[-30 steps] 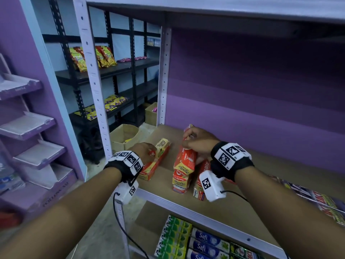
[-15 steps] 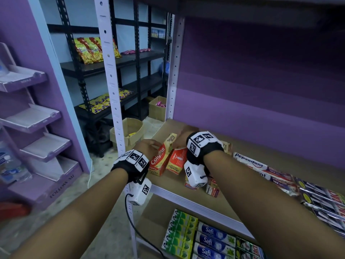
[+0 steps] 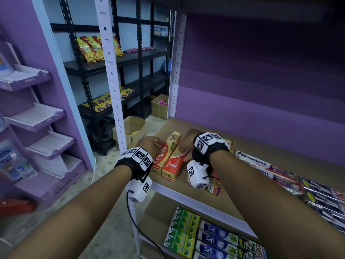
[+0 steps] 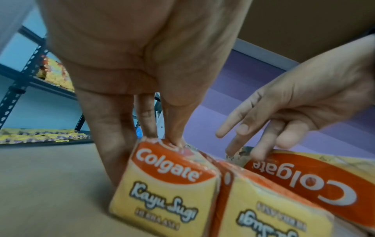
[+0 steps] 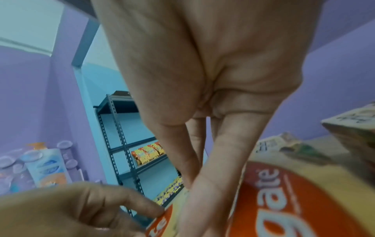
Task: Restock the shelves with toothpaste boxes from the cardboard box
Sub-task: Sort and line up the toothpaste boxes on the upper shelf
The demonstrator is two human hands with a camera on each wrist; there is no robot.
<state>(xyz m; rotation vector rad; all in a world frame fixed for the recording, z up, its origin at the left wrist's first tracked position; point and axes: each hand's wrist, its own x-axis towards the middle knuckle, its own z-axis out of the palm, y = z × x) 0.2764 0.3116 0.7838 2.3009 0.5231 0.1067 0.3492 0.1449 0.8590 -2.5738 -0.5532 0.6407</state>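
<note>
Two orange-and-yellow Colgate boxes lie side by side near the left end of the brown shelf board [image 3: 196, 126]. My left hand [image 3: 154, 143] grips the left box [image 3: 162, 156], fingers [image 4: 113, 144] down its left side and thumb on its top edge. The left wrist view shows this box's end [image 4: 162, 184] facing the camera. My right hand [image 3: 185, 141] rests loose, straight fingertips [image 4: 257, 150] on top of the right box [image 3: 175, 163], seen large in the right wrist view [image 5: 284, 200]. More small toothpaste boxes [image 3: 214, 186] lie under my right wrist.
Long Pepsodent boxes [image 3: 252, 161] and dark boxes fill the shelf to the right. Green and Safi boxes [image 3: 212, 238] sit on the shelf below. A white upright [image 3: 112, 81] stands at the left corner. Open cardboard boxes [image 3: 131, 130] stand on the floor behind it.
My right hand carried its Colgate box left off the small pile and laid it beside the left box. The left box has been lowered from a tilt to lie flat.
</note>
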